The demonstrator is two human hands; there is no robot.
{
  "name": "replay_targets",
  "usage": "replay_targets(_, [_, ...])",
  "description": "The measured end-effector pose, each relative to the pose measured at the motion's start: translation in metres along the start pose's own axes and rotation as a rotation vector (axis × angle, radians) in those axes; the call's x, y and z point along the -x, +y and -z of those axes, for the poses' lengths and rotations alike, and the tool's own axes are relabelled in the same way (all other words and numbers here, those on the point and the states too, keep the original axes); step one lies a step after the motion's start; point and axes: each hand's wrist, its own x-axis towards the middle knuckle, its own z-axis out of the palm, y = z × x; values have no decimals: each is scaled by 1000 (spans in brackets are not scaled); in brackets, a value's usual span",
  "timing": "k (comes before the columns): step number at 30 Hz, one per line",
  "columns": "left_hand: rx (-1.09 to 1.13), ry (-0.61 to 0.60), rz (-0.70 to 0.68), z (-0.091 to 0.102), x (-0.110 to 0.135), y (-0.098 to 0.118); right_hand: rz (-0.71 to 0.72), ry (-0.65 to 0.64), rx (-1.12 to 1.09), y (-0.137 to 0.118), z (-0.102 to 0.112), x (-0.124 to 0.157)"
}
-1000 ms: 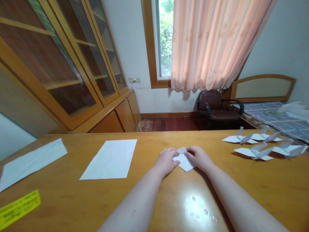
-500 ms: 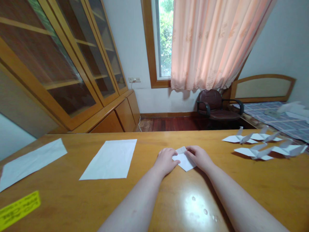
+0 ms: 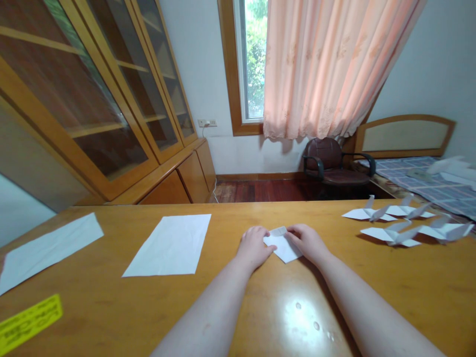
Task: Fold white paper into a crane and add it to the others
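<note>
A small folded sheet of white paper (image 3: 286, 249) lies on the wooden table between my hands, one corner pointing towards me and a folded flap at its far edge. My left hand (image 3: 255, 246) grips its left side, thumb on top and fingers curled at the edge. On the other side, my right hand (image 3: 307, 241) is closed on the paper's right edge near the flap, with its fingertips partly hidden. Several folded white paper cranes (image 3: 394, 233) stand to the right of my right hand.
A flat white sheet (image 3: 169, 246) lies left of my hands, and another sheet (image 3: 50, 250) lies farther left. A yellow label with writing (image 3: 31, 322) is at the near left. Beyond the table (image 3: 208, 312) stand a glass-door cabinet (image 3: 167, 148), an armchair (image 3: 334, 166) and a bed (image 3: 405, 168).
My left hand has shifted very slightly, and the left side of the folded paper shows a little more. My right hand stays in place.
</note>
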Motion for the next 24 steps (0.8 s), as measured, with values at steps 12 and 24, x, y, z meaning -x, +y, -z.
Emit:
replay_targets(12, [-13, -12, -1, -1, -1, -2, 8, 26, -30, 4, -2, -1])
replay_targets(24, [1, -12, 3, 0, -1, -1, 2, 50, -32, 2, -2, 0])
